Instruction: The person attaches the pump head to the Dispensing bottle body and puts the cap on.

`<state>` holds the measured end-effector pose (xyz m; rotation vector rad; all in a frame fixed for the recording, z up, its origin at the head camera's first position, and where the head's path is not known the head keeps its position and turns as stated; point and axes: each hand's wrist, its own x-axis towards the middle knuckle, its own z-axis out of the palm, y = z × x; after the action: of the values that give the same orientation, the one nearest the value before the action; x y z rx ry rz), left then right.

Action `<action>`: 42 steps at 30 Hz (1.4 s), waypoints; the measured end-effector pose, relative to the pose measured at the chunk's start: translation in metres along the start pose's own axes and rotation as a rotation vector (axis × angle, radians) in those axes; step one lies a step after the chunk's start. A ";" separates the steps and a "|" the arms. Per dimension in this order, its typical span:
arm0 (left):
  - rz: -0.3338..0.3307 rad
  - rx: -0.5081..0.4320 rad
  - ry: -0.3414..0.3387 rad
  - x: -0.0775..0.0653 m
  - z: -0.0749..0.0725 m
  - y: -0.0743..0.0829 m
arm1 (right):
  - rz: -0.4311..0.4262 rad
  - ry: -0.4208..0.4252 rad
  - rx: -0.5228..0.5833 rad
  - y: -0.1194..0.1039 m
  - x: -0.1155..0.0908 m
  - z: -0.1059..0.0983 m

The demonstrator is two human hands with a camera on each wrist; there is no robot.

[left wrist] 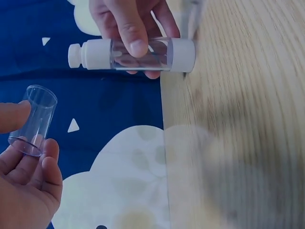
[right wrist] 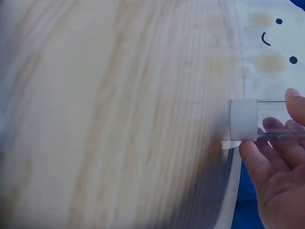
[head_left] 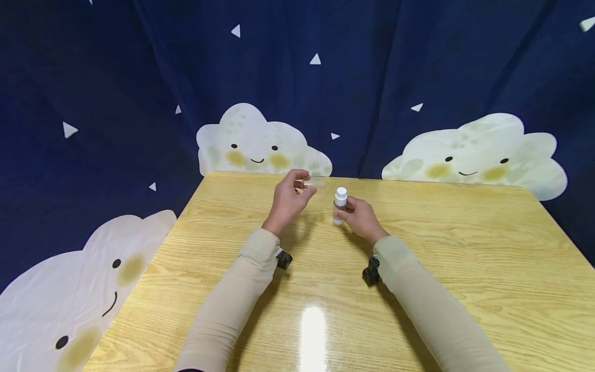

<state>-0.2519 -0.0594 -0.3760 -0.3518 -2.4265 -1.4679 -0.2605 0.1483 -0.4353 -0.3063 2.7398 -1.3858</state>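
Observation:
My left hand pinches a clear plastic cap between thumb and fingers, raised above the table. The cap is a see-through cylinder, tilted in the left wrist view and faint in the head view. In my right hand is a small pump bottle, gripped around its clear middle. It stands upright, with a white top and a white base. The base is right at the tabletop. In the right wrist view only the bottle's lower part shows; the rest runs out of frame.
A wood-grain table lies under both arms, its far edge just beyond the hands. Behind it hangs a dark blue curtain with white triangles and smiling clouds. Small black cameras sit at both wrists.

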 end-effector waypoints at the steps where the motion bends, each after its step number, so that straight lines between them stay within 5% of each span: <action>1: 0.002 0.011 -0.002 0.000 0.001 0.001 | 0.000 -0.002 0.000 0.000 0.000 0.000; 11: 0.098 0.075 -0.061 0.009 0.008 0.011 | -0.009 0.001 0.000 0.003 0.002 -0.001; 25: 0.102 0.147 -0.206 0.021 0.026 0.023 | -0.033 0.006 0.019 0.004 0.001 0.000; 36: 0.230 0.233 -0.329 0.034 0.026 0.025 | -0.021 -0.008 0.009 0.003 0.002 -0.001; 42: 0.183 0.237 -0.420 0.039 0.027 0.026 | -0.030 0.000 -0.004 0.003 0.002 -0.001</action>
<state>-0.2825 -0.0213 -0.3520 -0.8768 -2.7586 -1.0994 -0.2634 0.1502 -0.4376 -0.3482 2.7494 -1.3879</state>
